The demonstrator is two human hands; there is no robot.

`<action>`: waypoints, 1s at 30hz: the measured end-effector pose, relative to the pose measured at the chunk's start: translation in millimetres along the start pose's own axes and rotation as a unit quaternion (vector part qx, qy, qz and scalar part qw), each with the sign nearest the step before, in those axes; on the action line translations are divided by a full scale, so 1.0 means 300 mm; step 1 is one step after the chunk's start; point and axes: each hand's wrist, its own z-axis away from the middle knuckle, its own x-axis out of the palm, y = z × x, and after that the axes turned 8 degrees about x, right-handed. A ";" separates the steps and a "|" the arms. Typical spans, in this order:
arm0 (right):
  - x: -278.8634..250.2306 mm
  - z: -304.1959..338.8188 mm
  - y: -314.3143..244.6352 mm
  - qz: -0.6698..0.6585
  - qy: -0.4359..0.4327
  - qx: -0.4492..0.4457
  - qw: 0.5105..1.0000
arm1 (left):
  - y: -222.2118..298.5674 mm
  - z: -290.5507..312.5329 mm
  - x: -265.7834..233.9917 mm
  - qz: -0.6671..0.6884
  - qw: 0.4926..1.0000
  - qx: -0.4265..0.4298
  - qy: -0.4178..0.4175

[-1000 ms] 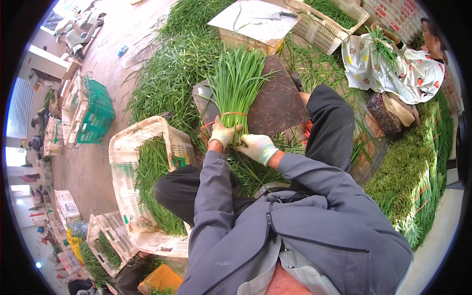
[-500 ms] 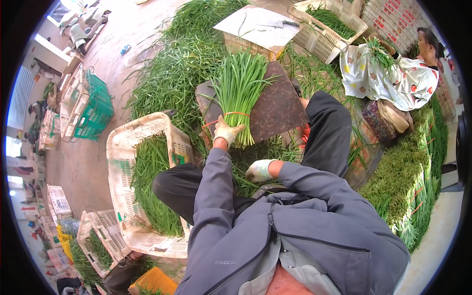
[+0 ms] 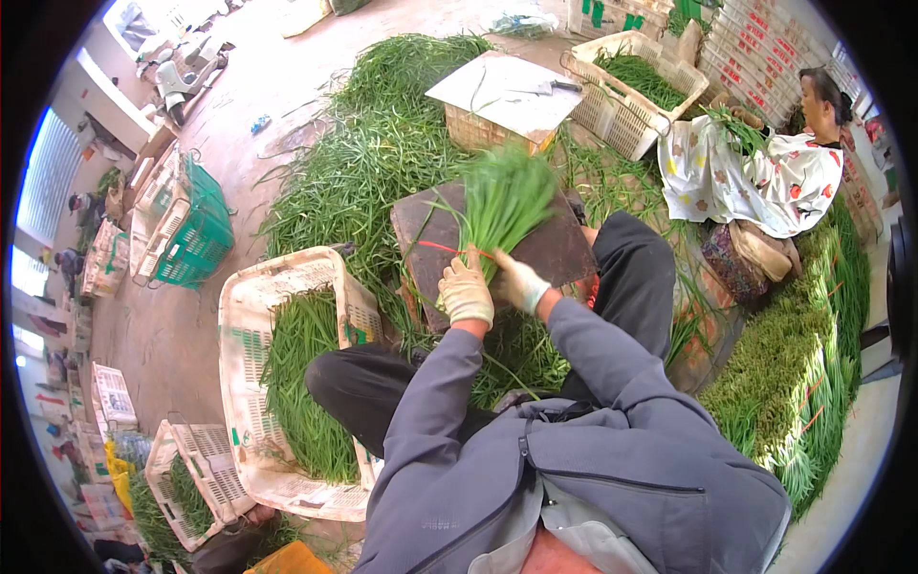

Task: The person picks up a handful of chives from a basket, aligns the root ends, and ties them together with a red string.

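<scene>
A bunch of long green chives [image 3: 502, 215] is held upright-to-tilted over a dark flat board [image 3: 564, 251] in front of my knees, its leaf tips smeared by motion. My left hand [image 3: 466, 290], in a pale work glove, is closed about the bunch's lower left side. On its lower right side my right hand [image 3: 521, 283], gloved too, is closed on it. A thin red tie [image 3: 442, 249] runs across the bunch just above my fingers, one end sticking out to the left. The stalk ends are mostly hidden by my hands.
Loose chives [image 3: 335, 182] heap on the floor beyond the board. A white crate [image 3: 234, 383] of greens stands at my left, a white-topped box [image 3: 478, 91] with a knife [image 3: 559, 86] ahead. Tied bunches [image 3: 765, 383] line my right, near a seated person [image 3: 765, 172] handling greens.
My right hand has come up from my lap to the bunch. The bunch has shifted right and leans right. My left hand now grips lower on it.
</scene>
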 end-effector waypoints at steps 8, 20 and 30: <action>0.156 0.140 0.032 0.517 0.155 -0.021 0.841 | -0.119 0.128 0.108 -0.037 0.996 0.013 0.083; 0.230 0.004 -0.100 0.656 0.137 -0.403 0.624 | -0.023 0.219 0.064 0.042 0.994 0.079 0.062; 0.141 0.080 -0.077 0.249 0.093 -0.192 0.945 | -0.166 0.208 0.016 0.461 0.767 -0.047 0.443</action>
